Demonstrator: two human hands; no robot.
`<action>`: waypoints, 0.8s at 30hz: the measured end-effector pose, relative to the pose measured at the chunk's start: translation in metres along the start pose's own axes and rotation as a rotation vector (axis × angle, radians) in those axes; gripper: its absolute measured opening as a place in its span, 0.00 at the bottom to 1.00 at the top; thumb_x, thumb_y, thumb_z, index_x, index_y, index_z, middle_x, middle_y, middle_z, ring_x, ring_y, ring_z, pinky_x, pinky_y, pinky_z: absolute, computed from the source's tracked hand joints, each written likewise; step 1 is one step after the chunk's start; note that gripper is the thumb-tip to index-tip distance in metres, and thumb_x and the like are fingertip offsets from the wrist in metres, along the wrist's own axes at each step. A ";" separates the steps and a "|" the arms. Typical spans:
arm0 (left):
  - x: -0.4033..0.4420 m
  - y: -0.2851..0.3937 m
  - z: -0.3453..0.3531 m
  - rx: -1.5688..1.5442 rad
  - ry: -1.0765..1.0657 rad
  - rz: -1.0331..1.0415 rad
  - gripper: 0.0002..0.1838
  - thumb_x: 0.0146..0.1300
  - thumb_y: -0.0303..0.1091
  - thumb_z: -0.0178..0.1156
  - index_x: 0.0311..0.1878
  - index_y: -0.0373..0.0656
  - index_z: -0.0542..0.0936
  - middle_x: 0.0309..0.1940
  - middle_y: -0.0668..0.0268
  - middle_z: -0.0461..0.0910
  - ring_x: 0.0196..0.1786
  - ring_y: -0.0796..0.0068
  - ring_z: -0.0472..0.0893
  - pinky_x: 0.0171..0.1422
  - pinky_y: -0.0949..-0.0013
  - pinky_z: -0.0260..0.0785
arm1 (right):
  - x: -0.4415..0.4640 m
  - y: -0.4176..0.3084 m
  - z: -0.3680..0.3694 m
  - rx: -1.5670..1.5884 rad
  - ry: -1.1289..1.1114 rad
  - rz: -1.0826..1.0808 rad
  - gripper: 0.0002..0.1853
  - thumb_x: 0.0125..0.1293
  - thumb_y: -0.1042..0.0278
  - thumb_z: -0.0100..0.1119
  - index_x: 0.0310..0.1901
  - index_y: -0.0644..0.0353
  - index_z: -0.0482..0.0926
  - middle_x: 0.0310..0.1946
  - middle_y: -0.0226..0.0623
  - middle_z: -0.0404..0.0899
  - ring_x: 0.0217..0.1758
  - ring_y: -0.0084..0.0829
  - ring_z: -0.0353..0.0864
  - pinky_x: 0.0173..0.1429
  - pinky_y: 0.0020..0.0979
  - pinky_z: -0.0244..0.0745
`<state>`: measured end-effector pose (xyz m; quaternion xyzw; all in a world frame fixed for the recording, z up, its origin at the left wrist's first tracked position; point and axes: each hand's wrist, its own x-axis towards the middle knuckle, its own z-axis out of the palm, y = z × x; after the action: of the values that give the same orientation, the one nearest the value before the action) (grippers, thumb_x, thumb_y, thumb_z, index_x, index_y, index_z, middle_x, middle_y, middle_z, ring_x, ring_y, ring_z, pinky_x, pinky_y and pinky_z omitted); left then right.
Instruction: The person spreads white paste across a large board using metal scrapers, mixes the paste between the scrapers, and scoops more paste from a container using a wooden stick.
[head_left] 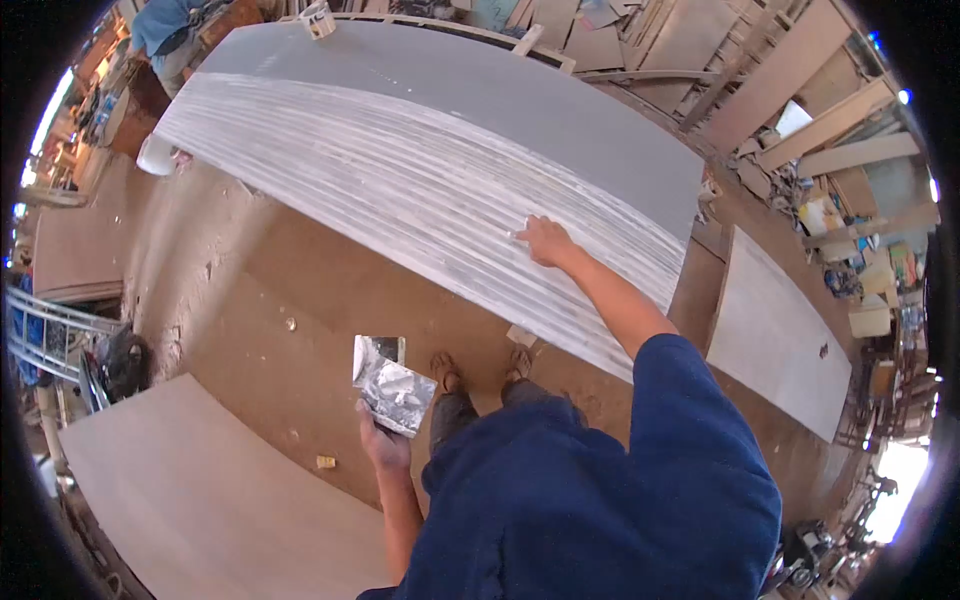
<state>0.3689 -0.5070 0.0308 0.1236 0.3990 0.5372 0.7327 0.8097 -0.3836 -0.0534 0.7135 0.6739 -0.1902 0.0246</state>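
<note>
Clamped at its near edge by the left hand [385,447], the smeared plate [392,400] lies face up, likely to keep its pale paste [402,381] aboard (messy stuff!). Ahead and rightward of that grip, the right hand [547,242] meets the ridged panel [400,165], fingers bent; whether they pinch anything, I can't tell.

grooved panel [400,170]: streaky white | upper band [480,105]: matt grey
</note>
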 end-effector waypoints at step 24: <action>-0.037 -0.055 0.031 -0.010 0.020 0.007 0.29 0.77 0.50 0.42 0.69 0.37 0.65 0.64 0.57 0.73 0.64 0.60 0.74 0.71 0.54 0.63 | -0.013 -0.009 0.029 0.198 0.271 -0.063 0.25 0.57 0.77 0.53 0.58 0.49 0.78 0.61 0.44 0.71 0.58 0.45 0.73 0.60 0.45 0.73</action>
<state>0.4250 -0.5534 0.0337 0.1162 0.4031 0.5431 0.7274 0.7938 -0.4037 -0.0739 0.7102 0.6709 -0.1584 -0.1430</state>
